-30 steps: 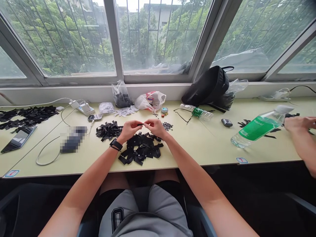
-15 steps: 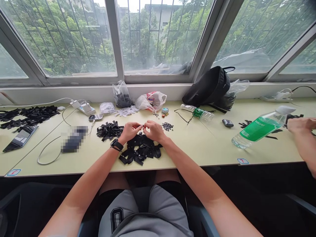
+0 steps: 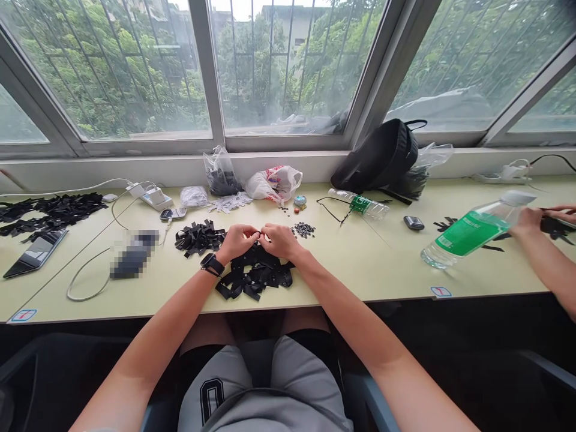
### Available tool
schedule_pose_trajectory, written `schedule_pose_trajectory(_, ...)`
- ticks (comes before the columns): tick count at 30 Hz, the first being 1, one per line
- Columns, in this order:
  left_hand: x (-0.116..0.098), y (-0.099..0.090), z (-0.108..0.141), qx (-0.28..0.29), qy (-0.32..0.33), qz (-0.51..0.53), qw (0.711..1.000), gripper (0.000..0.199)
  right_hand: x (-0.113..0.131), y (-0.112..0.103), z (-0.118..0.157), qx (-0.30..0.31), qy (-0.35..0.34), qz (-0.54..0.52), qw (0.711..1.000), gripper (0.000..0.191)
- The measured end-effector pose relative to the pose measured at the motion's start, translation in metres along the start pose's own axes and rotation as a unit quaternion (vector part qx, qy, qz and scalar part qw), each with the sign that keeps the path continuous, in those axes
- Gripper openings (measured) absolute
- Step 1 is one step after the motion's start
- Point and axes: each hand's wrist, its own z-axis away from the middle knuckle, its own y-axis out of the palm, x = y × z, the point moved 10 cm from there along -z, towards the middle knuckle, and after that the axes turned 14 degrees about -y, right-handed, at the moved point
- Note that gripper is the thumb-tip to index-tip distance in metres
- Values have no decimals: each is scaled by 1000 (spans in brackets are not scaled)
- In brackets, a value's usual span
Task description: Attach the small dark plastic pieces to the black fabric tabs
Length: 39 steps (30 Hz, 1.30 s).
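My left hand (image 3: pixel 238 241) and my right hand (image 3: pixel 278 241) meet fingertip to fingertip above a pile of black fabric strips (image 3: pixel 256 273). Both hands are closed in a pinch around something small and dark between them, too small to make out. A watch with a black band sits on my left wrist. Left of my hands lies a second heap of black strips (image 3: pixel 198 236). Small dark round pieces (image 3: pixel 303 229) are scattered just to the right of my right hand.
A large bottle with a green label (image 3: pixel 472 231) stands at the right, near another person's hands (image 3: pixel 528 221). Glasses (image 3: pixel 335 211), a smaller bottle (image 3: pixel 360 204) and a black bag (image 3: pixel 382 157) lie toward the window. A phone (image 3: pixel 38 252) and cables are at the left.
My hands stay together, with only slight finger movement. At the right edge, the other person's hand has moved left behind the bottle, and a second hand has come into view.
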Motion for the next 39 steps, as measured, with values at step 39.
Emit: schedule_pose_trajectory(39, 2, 2, 0, 20, -11, 20, 1000, 27, 2, 7, -1, 25, -11, -3, 1000, 28)
